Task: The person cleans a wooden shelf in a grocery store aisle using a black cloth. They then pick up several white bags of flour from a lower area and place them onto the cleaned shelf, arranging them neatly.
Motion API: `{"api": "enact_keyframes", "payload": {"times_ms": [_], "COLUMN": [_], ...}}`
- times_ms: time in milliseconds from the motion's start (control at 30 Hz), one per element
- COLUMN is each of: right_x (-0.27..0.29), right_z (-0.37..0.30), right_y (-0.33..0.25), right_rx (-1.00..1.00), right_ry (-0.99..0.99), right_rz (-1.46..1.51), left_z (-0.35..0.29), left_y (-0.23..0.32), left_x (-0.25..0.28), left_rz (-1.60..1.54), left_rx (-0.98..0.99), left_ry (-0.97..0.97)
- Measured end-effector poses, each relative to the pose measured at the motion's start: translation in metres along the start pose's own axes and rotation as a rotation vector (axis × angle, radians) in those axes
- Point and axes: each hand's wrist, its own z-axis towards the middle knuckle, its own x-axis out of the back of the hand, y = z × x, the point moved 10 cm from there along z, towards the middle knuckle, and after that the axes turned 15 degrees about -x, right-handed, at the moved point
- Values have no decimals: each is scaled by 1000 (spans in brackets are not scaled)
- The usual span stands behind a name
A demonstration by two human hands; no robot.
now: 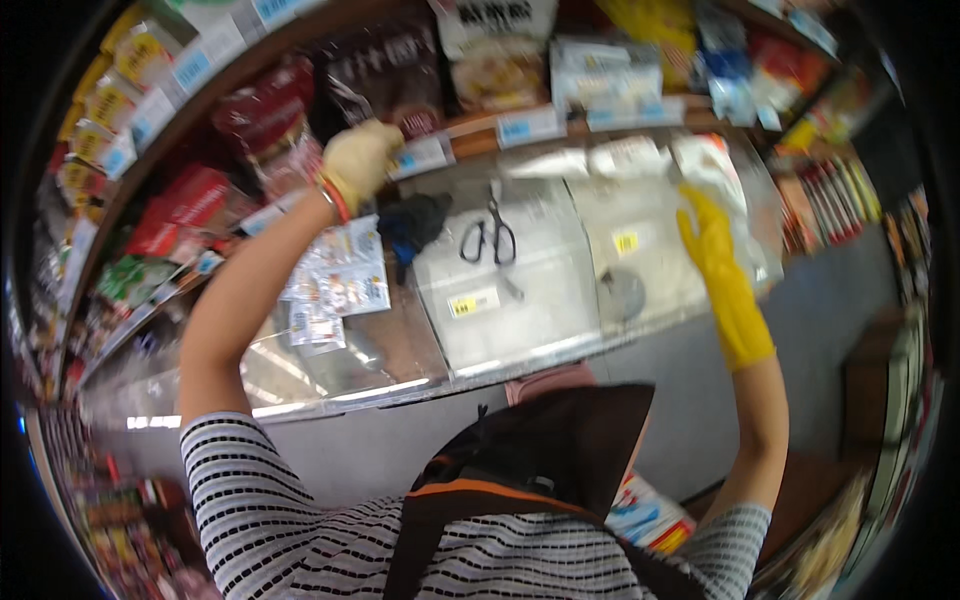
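My left hand [362, 160], in a pale cream glove with a red-orange band at the wrist, is at the shelf edge beside a dark purple food bag [385, 75]. Its fingers look curled in, and what they hold, if anything, is hidden. On the right, my right hand [712, 235] wears a long yellow rubber glove. Its fingers are stretched out, thumb apart, close to a crumpled white plastic bag [708, 165]. Between the hands, black-handled scissors [488, 238] lie on the glass-topped counter [520, 325]. A dark crumpled cloth-like thing [413, 225] is beneath my left hand.
Printed sachets [345, 270] lie on the counter's left part. Behind it runs a shelf with price labels [530, 126], a red bag [270, 115] and a white bag [497, 50]. More packets [825, 205] stand at the far right. A grey floor [670, 430] shows in front.
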Motion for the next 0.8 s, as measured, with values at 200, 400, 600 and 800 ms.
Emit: {"api": "enact_keyframes", "payload": {"times_ms": [200,400,600,800], "right_x": [-28,24,95,163], "right_z": [17,-9,-32,-46], "right_y": [-114,-103,-17,32], "right_rx": [356,312,15,-435], "right_ry": [-494,-654,-679,-710], "right_rz": [173,201,130,161], "left_z": [-17,-3,-26,-76], "left_y": [-7,-7,-5,80], "left_x": [-14,-23,-15,-27], "left_rz": [-123,-115,-270,-473], "left_rx": [332,356,613,783], "left_ry": [-232,-271,-62,112]}}
